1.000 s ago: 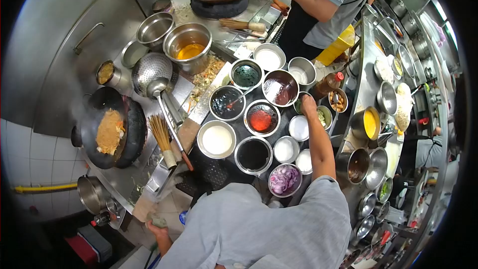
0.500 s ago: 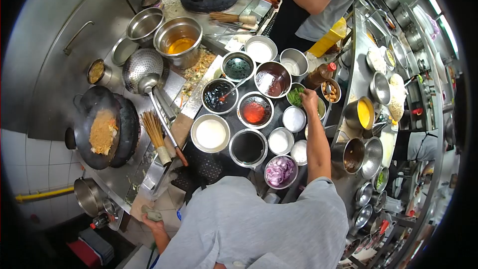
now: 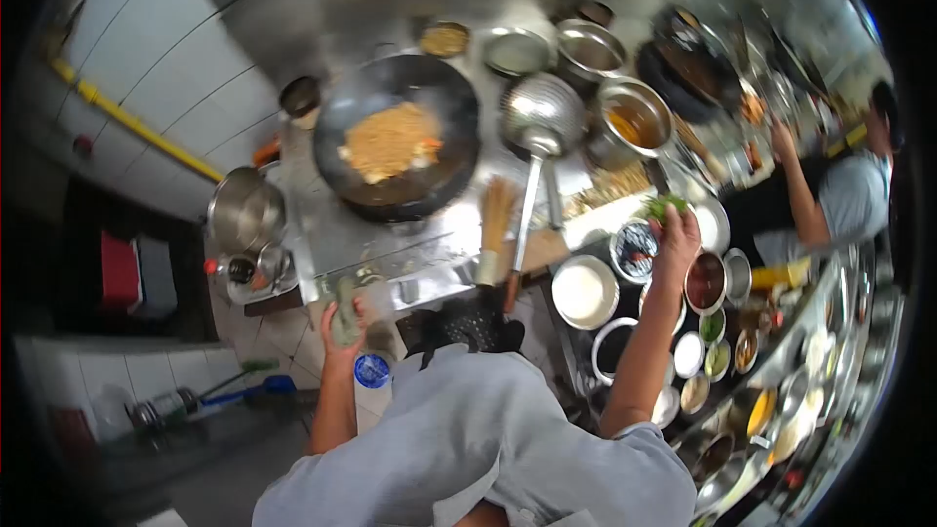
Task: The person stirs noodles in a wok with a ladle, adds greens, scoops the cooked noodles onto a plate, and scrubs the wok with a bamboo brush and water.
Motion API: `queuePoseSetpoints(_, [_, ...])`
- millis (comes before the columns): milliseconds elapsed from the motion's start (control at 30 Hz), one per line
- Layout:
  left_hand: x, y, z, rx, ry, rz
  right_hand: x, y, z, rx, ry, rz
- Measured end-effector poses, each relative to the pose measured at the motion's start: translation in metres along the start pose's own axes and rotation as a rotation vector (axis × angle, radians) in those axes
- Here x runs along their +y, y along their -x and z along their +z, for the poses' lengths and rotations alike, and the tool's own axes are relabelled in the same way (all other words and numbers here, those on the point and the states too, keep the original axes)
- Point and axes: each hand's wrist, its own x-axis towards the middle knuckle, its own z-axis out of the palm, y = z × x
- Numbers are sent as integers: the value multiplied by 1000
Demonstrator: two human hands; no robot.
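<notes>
Green herbs [image 3: 666,206] are right of centre in frame, a small bunch showing past the fingertips of the R hand [image 3: 678,236]. Thumb & fingers pinch it together, prob. so loose leaves don't scatter; blur hides the exact grip, so can't tell how tight. The hand is over the bowl cluster, w/ a dark-filled bowl [image 3: 614,254] just beside it in frame; its height above that can't be judged.

L hand [image 3: 344,325], lower left of centre, is closed round a bunched grey-green cloth [image 3: 345,312], fingers curled over it, by the worktop's [image 3: 342,244] near edge. Likely held there as a pad for hot metal.

Wok [image 3: 454,137] is upper left of centre, orange-brown food [image 3: 392,141] in its middle, well apart from both hands. Brush [image 3: 493,229] & ladle [image 3: 529,210] lie right of it, handles toward the person, presumably for a quick grab. Ladle's head seems to rest on the perforated skimmer [image 3: 542,100], maybe so drips stay off the worktop. White-filled bowl [image 3: 558,304] & others crowd lower right, prob. so one reach covers many. Co-worker [image 3: 839,200] is upper right, well apart.
</notes>
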Motion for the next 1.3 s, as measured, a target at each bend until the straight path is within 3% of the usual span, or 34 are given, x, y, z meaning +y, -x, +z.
queuePoseSetpoints(100, [8, -11, 17, -48, 23, -36, 27, -1, 174, -326, 109, -76])
queuePoseSetpoints(133, [12, -11, 19, -30, -25, -56, 49, -11, 219, -452, 391, -287])
queuePoseSetpoints(167, [17, -12, 11, -58, -45, -64, 66, -10, 267, -475, 509, -186])
queuePoseSetpoints(233, [28, -8, -4, -21, -119, -97, 79, 4, 346, -537, 813, -420])
queuePoseSetpoints(267, [32, -4, -9, -18, -101, -87, 109, -4, 373, -613, 727, -593])
queuePoseSetpoints(400, [49, 20, -24, 40, -150, -83, 110, 31, 454, -601, 906, -538])
queuePoseSetpoints(567, [63, 28, -34, 66, -113, -138, 141, 31, 495, -685, 976, -586])
queuePoseSetpoints(600, [63, 26, -35, 68, -112, -138, 128, 40, 498, -655, 1013, -509])
queuePoseSetpoints(733, [61, 1, 0, 177, -395, -103, 139, 34, 479, -730, 861, -635])
queuePoseSetpoints(800, [55, -20, 24, 189, -499, -78, 130, 53, 439, -585, 570, -566])
queuePoseSetpoints(900, [41, -59, 51, 206, -346, -162, 125, 109, 333, -392, 506, -283])
queuePoseSetpoints(933, [35, -71, 70, 169, -231, -162, 159, 117, 275, -392, 555, -91])
queuePoseSetpoints(967, [28, -83, 88, 133, -114, -159, 158, 155, 248, -132, 543, -91])
queuePoseSetpoints(1000, [18, -99, 98, 133, -120, -156, 225, 171, 181, -35, 579, -98])
queuePoseSetpoints(1033, [7, -118, 103, 118, -132, -117, 234, 188, 143, 20, 842, 66])
queuePoseSetpoints(1100, [-9, -151, 116, 101, -155, -84, 283, 193, 77, -98, 973, 663])
queuePoseSetpoints(1133, [-17, -164, 124, 167, -192, -101, 276, 197, 77, -141, 764, 737])
queuePoseSetpoints(1167, [-26, -176, 133, 228, -231, -124, 269, 203, 78, -171, 551, 799])
queuePoseSetpoints(1200, [-31, -184, 144, 338, -285, -215, 291, 206, 74, -102, 482, 536])
queuePoseSetpoints(1233, [-38, -199, 140, 345, -323, -275, 281, 204, 83, -12, 550, 498])
queuePoseSetpoints(1267, [-41, -216, 128, 308, -260, -289, 277, 189, 73, -295, 500, 596])
queuePoseSetpoints(1300, [-41, -228, 116, 275, -201, -309, 262, 185, 74, -390, 573, 593])
